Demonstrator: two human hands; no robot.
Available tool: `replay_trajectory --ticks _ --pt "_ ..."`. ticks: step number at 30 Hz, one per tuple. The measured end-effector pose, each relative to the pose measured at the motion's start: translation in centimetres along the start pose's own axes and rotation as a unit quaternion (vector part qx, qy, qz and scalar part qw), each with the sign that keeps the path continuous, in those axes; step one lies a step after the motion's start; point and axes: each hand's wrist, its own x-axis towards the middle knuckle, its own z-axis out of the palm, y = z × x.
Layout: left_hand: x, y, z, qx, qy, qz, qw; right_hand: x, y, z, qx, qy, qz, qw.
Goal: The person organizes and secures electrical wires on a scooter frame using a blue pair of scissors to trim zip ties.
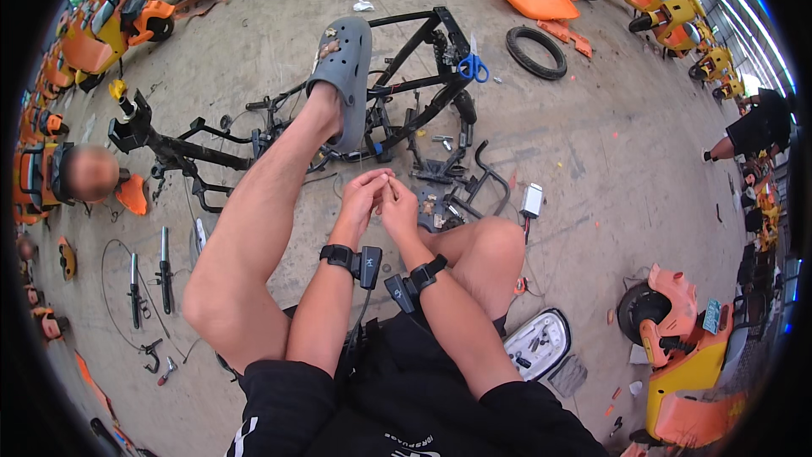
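Observation:
My left hand [362,196] and my right hand [399,206] meet in front of me, fingertips pinched together. Whatever lies between them is too small to make out. Just beyond is a black scooter frame [412,85] on the floor, with my raised foot in a grey clog [345,76] over it. Scissors with blue handles [473,68] rest at the frame's right end. Black brackets and loose metal parts [440,167] lie to the right of my hands, near a bent black tube [486,178].
A white box-shaped part [531,200] and a tyre [536,52] lie to the right. Two shock absorbers [164,271] are at the left. A white-rimmed tray of small parts [541,340] sits by my right thigh. An orange-yellow scooter [689,364] stands at the near right; a person [759,124] is farther off.

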Motion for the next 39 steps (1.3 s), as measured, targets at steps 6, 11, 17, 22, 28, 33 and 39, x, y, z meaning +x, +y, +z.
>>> replay_trajectory --ticks 6,11,17,22,28,33,39 --pt "0.1 0.1 0.0 -0.026 -0.045 0.012 0.999 1.2 2.2 -0.1 0.060 0.024 -0.033 0.997" --pt "-0.4 0.2 -0.6 -0.024 -0.048 0.025 0.998 0.4 0.0 0.1 0.063 -0.014 -0.006 0.998" --pt "-0.5 -0.6 -0.9 0.027 0.045 0.000 0.999 0.0 0.8 0.3 0.044 -0.026 0.027 0.998" --pt "0.0 -1.4 -4.6 0.413 0.212 0.086 0.881 -0.2 4.2 0.7 -0.144 -0.088 0.082 0.982" --pt "-3.6 10.6 1.7 0.586 -0.052 0.109 0.802 3.4 8.1 0.9 -0.314 0.008 -0.012 0.949" --pt "-4.3 14.0 -1.5 0.454 -0.066 0.121 0.880 10.7 4.5 5.2 -0.063 0.151 -0.032 0.986" --pt "-4.3 15.7 -0.3 0.482 -0.029 0.152 0.862 16.9 1.1 4.2 -0.095 0.083 -0.114 0.985"
